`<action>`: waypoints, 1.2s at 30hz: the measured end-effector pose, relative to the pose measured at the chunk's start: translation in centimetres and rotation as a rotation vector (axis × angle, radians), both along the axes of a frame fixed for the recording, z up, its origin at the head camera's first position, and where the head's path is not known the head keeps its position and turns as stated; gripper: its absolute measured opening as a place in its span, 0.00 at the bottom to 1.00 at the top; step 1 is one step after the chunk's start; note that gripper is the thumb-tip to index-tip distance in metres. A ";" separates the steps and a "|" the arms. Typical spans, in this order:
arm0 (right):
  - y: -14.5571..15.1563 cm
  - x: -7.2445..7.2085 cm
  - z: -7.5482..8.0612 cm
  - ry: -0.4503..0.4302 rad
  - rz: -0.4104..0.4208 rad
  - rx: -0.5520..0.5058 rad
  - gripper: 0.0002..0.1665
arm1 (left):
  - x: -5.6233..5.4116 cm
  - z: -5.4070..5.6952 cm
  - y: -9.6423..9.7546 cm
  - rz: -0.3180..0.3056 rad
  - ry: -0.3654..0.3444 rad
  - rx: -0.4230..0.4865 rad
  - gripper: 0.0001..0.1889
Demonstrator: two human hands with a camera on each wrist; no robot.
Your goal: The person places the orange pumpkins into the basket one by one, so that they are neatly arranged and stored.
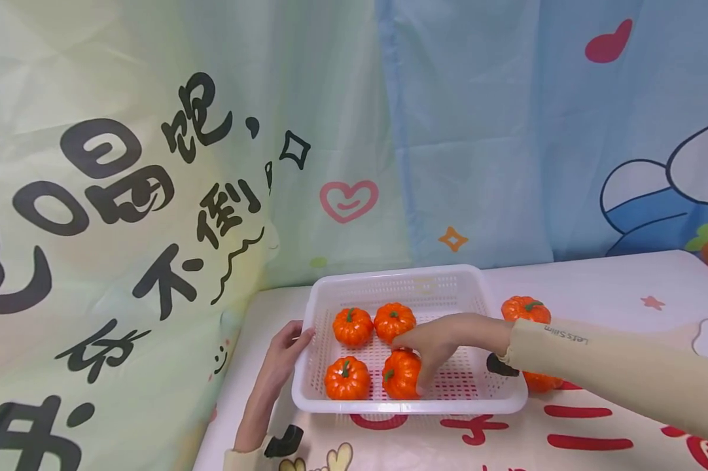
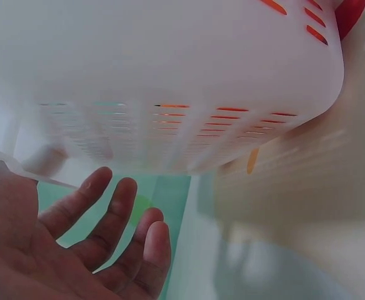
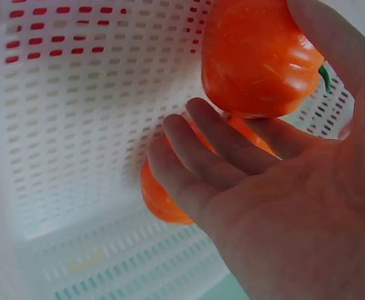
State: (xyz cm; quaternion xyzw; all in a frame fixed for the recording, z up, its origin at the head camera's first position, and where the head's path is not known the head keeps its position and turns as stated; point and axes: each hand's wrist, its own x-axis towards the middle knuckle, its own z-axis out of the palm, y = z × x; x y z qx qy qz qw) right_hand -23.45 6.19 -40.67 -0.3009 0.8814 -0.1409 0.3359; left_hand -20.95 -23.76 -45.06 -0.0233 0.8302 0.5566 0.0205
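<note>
A white plastic basket (image 1: 395,407) with slotted walls holds several small orange toy pumpkins. Inside it, my right hand (image 1: 443,340) grips the front pumpkin (image 1: 400,375), thumb on one side and index finger on the other. Its other fingers spread past a second pumpkin (image 3: 160,200) in the right wrist view. Beside the gripped one lie a front-left pumpkin (image 1: 347,379), a back-left pumpkin (image 1: 352,327) and a back pumpkin (image 1: 394,319). At the basket's left rim, my left hand (image 1: 288,350) rests its thumb; in the left wrist view its fingers (image 2: 117,212) spread loosely outside the wall.
Right of the basket, two more pumpkins sit on the table: a rear one (image 1: 523,307) and a front one (image 1: 541,382), both partly covered by my right sleeve (image 1: 613,373). A printed curtain (image 1: 466,131) hangs close behind the basket and along the left side.
</note>
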 end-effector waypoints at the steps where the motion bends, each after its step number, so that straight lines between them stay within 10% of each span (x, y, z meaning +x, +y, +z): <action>1: -0.2 0.0 -0.2 0.000 -0.001 0.004 0.50 | 0.2 0.3 0.1 -0.007 -0.003 0.007 0.17; 36: -0.8 -0.2 -2.9 0.038 -0.044 0.033 0.49 | 0.4 0.9 0.2 -0.018 -0.007 0.016 0.16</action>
